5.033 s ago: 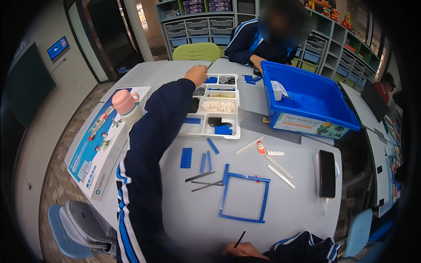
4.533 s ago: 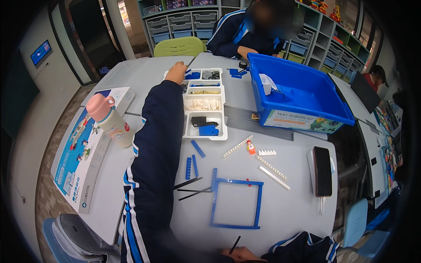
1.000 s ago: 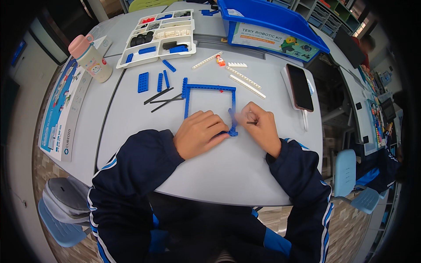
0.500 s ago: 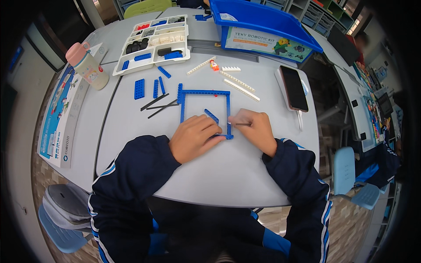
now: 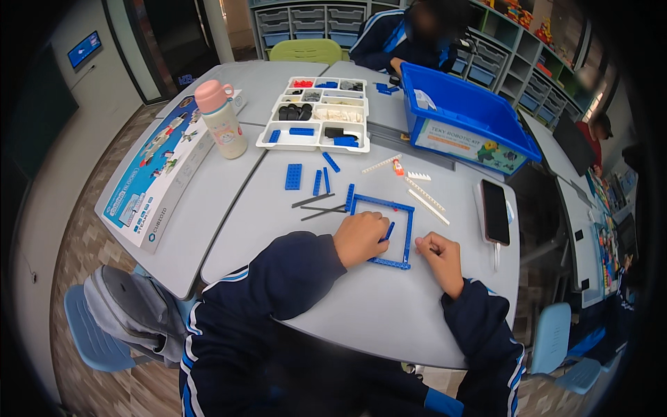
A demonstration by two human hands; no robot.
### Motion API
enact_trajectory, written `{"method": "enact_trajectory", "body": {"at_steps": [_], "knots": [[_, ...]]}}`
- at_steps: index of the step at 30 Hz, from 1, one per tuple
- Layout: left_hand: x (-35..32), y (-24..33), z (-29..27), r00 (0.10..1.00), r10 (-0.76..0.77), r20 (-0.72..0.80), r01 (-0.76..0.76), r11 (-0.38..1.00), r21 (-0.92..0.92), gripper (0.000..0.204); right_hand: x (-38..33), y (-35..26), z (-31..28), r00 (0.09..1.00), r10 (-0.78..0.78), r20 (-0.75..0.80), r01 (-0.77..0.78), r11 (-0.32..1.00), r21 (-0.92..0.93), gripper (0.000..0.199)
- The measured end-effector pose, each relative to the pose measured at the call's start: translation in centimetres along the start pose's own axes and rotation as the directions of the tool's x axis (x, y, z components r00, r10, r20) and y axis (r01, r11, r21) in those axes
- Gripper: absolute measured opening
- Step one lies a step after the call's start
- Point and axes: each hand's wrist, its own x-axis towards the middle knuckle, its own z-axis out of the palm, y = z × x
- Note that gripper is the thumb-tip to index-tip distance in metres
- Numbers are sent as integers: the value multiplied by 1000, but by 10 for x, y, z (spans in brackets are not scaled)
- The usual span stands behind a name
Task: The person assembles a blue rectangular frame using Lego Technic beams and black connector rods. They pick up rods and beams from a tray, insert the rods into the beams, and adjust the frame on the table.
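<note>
Resting on the lower left corner of the blue square frame, the left hand had its fingers curled down, and a short blue beam stuck out from under the fingertips, so it seemed to be pinching that piece; how firm the pinch was I cannot tell. The right hand lay just beside the frame on its right side, loosely clenched around something small and thin that the picture did not show clearly.

The frame lay flat on the grey table, directly in front of the person. It was made of thin plastic beams joined at the corners, so I judge it light and stiff, but likely to bend or come apart at the joints when lifted by one side only. Holding it at a corner or pressing it flat looks the safer way. The smooth table could let it slide.

Just beyond the frame lay two dark thin rods, several loose blue pieces and some white toothed strips. A black phone lay to the right. Farther away stood a white sorting tray, a blue plastic bin, a pink bottle and a large flat box. Another person sat at the far side.
</note>
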Motion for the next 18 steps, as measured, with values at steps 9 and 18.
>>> {"method": "enact_trajectory", "body": {"at_steps": [9,18], "knots": [[91,-130,-110,999,-47,-12,47,998,40,18,-5,3,-9,997,77,22,-79,990,119,28],[267,-330,-133,878,-384,-285,467,816,341,22,-9,14,-15,993,118,14,-119,983,139,24]]}}
